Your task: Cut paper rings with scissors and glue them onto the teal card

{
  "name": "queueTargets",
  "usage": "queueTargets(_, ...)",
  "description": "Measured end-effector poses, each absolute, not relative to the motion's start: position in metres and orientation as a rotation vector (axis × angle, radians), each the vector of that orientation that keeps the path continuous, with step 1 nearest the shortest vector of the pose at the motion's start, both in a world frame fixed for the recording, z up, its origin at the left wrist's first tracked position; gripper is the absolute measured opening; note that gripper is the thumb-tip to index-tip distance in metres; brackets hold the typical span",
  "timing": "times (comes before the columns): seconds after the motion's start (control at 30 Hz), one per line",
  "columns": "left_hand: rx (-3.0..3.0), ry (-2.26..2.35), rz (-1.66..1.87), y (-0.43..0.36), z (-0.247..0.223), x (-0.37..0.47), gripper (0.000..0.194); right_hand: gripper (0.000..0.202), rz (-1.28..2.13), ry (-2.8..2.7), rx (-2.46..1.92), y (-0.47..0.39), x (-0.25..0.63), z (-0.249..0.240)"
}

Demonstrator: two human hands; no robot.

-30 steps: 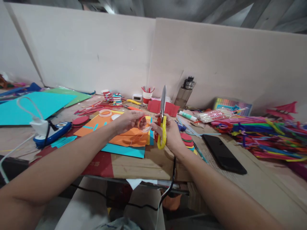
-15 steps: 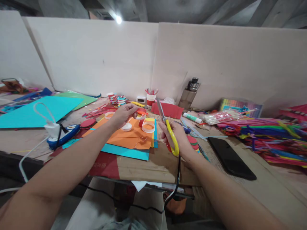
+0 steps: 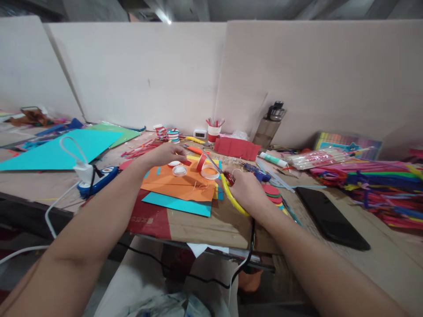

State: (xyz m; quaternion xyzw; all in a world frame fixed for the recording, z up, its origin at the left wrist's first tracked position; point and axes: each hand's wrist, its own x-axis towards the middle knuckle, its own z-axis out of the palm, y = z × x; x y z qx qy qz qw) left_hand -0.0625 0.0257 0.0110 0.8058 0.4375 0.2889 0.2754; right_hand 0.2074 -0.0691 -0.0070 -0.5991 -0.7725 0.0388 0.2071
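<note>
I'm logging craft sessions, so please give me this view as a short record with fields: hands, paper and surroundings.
Right hand: holding metal scissors with yellow and red handles, blades pointing forward and left
Left hand: near the far part of the orange paper sheet; grip unclear
Paper: orange sheet partly covering a turquoise paper sheet
On the right: black rectangular phone, lying flat
At the back: translucent grey bottle with black cap

Extends left arm [image 3: 105, 220] and right arm [image 3: 294, 246] forward, holds left hand [image 3: 168, 154] bent-fingered and right hand [image 3: 247, 189] curled in grip.
</note>
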Motion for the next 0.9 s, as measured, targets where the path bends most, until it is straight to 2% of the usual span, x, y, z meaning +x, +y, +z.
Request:
queueTargets(0.5, 2.324, 1.077, 0.188, 0.024, 0.013, -0.078, 0.018, 0.044, 0.055, -2.202, -1.729, -0.07, 0.2, -0.012)
queueTargets(0.73, 2.284, 1.16, 0.508, 0.015, 0.021, -0.072, 0.022, 0.041, 0.066, -2.256, -1.69, -0.072, 0.199, -0.013)
queueTargets(0.9, 2.185, 1.314, 1.035, 0.019, 0.013, -0.058, 0.027, 0.042, 0.067, -2.307, -1.719, -0.074, 0.199, -0.019)
